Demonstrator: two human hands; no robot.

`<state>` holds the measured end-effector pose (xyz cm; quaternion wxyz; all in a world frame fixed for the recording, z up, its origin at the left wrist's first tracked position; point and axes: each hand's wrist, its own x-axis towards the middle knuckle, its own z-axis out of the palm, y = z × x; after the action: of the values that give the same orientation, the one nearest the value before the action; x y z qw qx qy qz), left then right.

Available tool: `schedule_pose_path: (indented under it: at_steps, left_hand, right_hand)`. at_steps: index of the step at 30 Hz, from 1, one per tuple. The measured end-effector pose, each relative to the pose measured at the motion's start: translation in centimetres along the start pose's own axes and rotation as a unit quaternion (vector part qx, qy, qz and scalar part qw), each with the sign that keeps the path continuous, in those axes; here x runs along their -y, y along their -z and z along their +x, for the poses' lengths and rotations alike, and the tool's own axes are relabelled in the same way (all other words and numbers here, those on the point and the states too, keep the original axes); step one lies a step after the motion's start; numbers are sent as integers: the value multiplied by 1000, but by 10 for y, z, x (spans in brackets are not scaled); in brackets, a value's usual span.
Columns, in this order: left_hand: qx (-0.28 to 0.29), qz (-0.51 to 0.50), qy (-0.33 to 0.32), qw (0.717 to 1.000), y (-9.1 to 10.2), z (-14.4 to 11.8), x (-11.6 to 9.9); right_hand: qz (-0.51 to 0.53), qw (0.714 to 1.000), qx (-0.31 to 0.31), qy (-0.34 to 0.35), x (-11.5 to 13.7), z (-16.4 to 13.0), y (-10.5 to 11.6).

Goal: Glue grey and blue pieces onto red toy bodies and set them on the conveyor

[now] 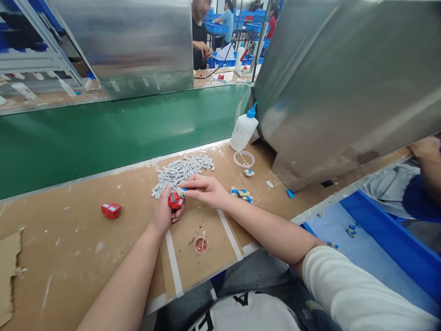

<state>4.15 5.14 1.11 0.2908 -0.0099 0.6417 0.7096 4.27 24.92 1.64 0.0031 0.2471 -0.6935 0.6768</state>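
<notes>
My left hand [165, 212] is closed around a red toy car body [175, 201] over the front part of the table. My right hand [206, 189] pinches a small blue and yellowish piece [182, 191] against the top of that red body. Just behind both hands spreads a pile of small grey flat pieces [179, 171]. Another red toy car body [110, 210] sits to the left. Several blue and yellowish pieces [243, 194] lie right of my right wrist, and a single similar piece [248, 173] is farther back.
A small cup [201, 245] with a stick in it stands near the table's front edge. A white bottle with blue nozzle [244, 128] and a tape roll [244, 159] are at the back. Metal sheets [344, 92] rise behind. A blue bin [392, 243] is at right; people sit beyond.
</notes>
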Motion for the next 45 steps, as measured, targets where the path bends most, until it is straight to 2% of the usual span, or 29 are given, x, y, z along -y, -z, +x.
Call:
schedule_pose_path:
  at_steps: [10, 15, 19, 22, 25, 27, 30, 33, 35, 37, 39, 41, 45]
  left_hand:
    - [6, 0, 23, 1000, -5, -5, -7]
    - [7, -21, 12, 1000, -7, -10, -7]
    - [-41, -1, -9, 999, -5, -12, -3]
    - [-92, 48, -67, 992, -4, -13, 1]
    - [-143, 184, -151, 961, -4, -18, 4]
    - [-150, 281, -179, 931, -2, -21, 4]
    - [-120, 417, -208, 876, 5, -22, -1]
    - [-107, 493, -284, 816, 18, -19, -8]
    - [-116, 500, -336, 790, 25, -18, -10]
    - [-123, 507, -380, 764, 30, -20, -11]
    - [-122, 517, -416, 738, 34, -22, -11]
    - [-113, 526, -439, 720, 35, -24, -12]
    - [-64, 535, -441, 718, 35, -27, -18]
  right_hand:
    - [-60, 994, -83, 38, -5, -9, -19]
    - [-142, 982, -83, 97, -11, -9, -21]
    - [-226, 961, -61, 147, -8, -4, -15]
    - [-327, 929, -36, 172, -4, -3, -12]
    - [-391, 907, -25, 156, -3, -5, -13]
    - [-383, 913, -24, 137, -5, -7, -13]
    - [-282, 951, -32, 124, -8, -7, -9]
    - [-129, 984, -56, 106, -8, -5, -6]
    - [-67, 991, -47, 107, -6, -5, -7]
    - [-74, 988, -20, 131, -3, -5, -6]
    - [-135, 976, 3, 172, 2, -5, -3]
    - [-230, 949, 26, 214, 6, -5, 3]
    - [-423, 863, 93, 258, 10, -5, 12]
